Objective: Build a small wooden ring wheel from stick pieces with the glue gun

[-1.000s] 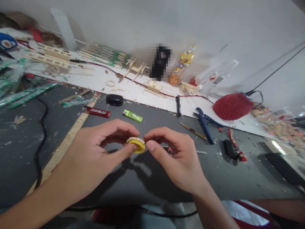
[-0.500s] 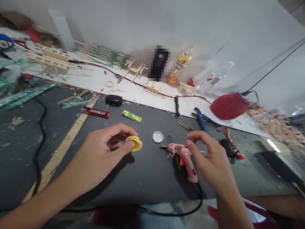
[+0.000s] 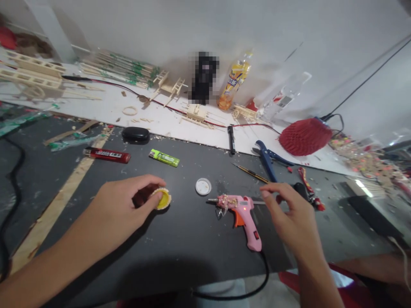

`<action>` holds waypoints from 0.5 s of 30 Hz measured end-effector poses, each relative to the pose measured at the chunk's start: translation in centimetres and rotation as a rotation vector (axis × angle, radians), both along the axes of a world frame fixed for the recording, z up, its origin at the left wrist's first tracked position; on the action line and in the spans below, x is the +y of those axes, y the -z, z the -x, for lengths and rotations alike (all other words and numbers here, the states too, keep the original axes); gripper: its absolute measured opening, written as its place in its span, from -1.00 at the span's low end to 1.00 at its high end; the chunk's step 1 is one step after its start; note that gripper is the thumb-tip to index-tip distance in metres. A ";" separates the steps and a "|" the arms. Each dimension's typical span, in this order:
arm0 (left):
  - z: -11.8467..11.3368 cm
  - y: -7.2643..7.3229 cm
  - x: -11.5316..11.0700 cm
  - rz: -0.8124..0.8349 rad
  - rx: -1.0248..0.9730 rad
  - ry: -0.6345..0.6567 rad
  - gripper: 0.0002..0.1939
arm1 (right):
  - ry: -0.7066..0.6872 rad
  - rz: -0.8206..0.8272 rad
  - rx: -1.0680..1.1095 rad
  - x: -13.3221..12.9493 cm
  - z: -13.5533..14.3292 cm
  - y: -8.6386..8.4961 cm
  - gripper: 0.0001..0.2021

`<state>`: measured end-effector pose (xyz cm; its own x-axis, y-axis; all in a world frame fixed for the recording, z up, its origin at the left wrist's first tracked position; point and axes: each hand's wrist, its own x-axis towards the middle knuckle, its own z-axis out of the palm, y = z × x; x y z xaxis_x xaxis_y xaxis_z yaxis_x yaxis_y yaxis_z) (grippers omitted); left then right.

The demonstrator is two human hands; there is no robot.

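Observation:
My left hand [image 3: 125, 205] pinches a round yellow cap [image 3: 164, 199] between thumb and fingers, over the grey tabletop. Pale, rough-edged pieces line the cap's rim. To the right, my right hand [image 3: 290, 214] hovers just beside a pink glue gun [image 3: 245, 214]. Its thumb and forefinger tips are brought together in a pinch; anything between them is too small to make out. The glue gun lies on its side with an orange trigger, a small lit light and a glue stick [image 3: 259, 202] poking out of its back. A white cap [image 3: 203, 186] lies between the two hands.
Beyond my hands lie a red lighter [image 3: 109, 155], a green lighter [image 3: 164, 157], a black case [image 3: 135, 134], a craft knife [image 3: 250, 172] and blue cutters [image 3: 267, 160]. Small wooden cart models [image 3: 196, 113] and bottles [image 3: 235, 81] stand along the wall. A black cord [image 3: 265, 273] trails from the gun.
The view has shifted, so most things sit further left in it. My left hand still holds the yellow cap, now tilted to show more of its inside. My right hand stays near the glue gun.

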<state>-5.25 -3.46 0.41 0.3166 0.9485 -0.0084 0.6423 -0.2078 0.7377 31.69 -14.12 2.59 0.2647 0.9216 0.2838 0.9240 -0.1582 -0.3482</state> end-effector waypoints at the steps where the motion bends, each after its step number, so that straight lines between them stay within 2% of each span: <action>1: 0.3 -0.1 0.4 -0.018 0.036 0.001 -0.63 | -0.012 0.022 -0.018 1.3 -0.7 -0.2 -0.68; 5: 2.0 0.0 1.9 -0.094 0.154 0.019 -0.66 | -0.054 0.164 -0.114 5.6 -4.5 -0.4 -0.67; 8: 3.3 0.5 2.3 -0.152 0.194 0.027 -0.64 | -0.006 0.245 -0.182 7.1 -8.5 -0.4 -0.60; 10: 4.1 0.9 2.5 -0.190 0.193 0.021 -0.59 | 0.041 0.301 -0.219 7.7 -11.5 -0.4 -0.48; 13: 5.0 1.1 2.9 -0.244 0.169 0.008 -0.54 | 0.071 0.437 -0.269 8.5 -15.5 -0.1 -0.18; 15: 5.6 1.0 3.3 -0.274 0.163 -0.020 -0.52 | 0.075 0.508 -0.311 9.0 -17.1 0.2 -0.12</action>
<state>-10.83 -0.18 -0.60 0.3134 0.9284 0.1994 0.7534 -0.3709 0.5429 48.81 -5.11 2.34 0.3092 0.9443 -0.1126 0.9504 -0.3026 0.0724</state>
